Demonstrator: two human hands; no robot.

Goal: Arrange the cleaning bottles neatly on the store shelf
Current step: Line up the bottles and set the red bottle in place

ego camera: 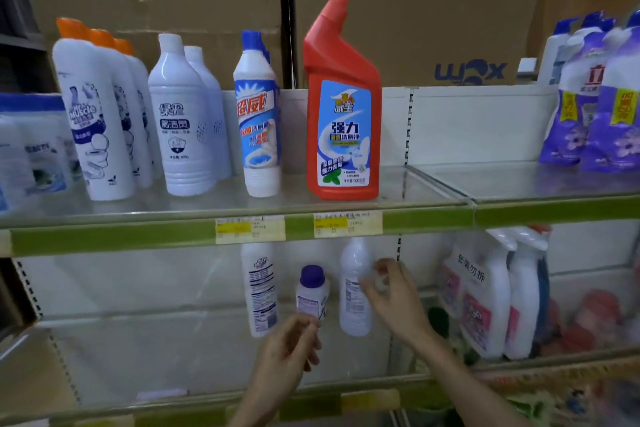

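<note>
Three bottles stand on the lower shelf [145, 350]: a tall white bottle with a barcode label [261, 291], a short purple-capped bottle [311, 291], and a tall pale bottle [353, 298]. My right hand [394, 302] reaches in from the right, thumb and fingers pinched on the pale bottle's right side. My left hand [291, 354] is below the purple-capped bottle with its fingers curled, the tips at the bottle's base. Whether it grips the bottle is unclear. On the upper shelf [415, 184] a red toilet-cleaner bottle [343, 107] stands upright.
The upper shelf also holds orange-capped white bottles [93, 114], plain white bottles [180, 118], a blue-capped bottle [258, 114] and purple refill pouches [602, 107]. Spray bottles [491, 291] stand at the lower right. Cardboard boxes [415, 28] sit behind. Green price rails [138, 236] edge the shelves.
</note>
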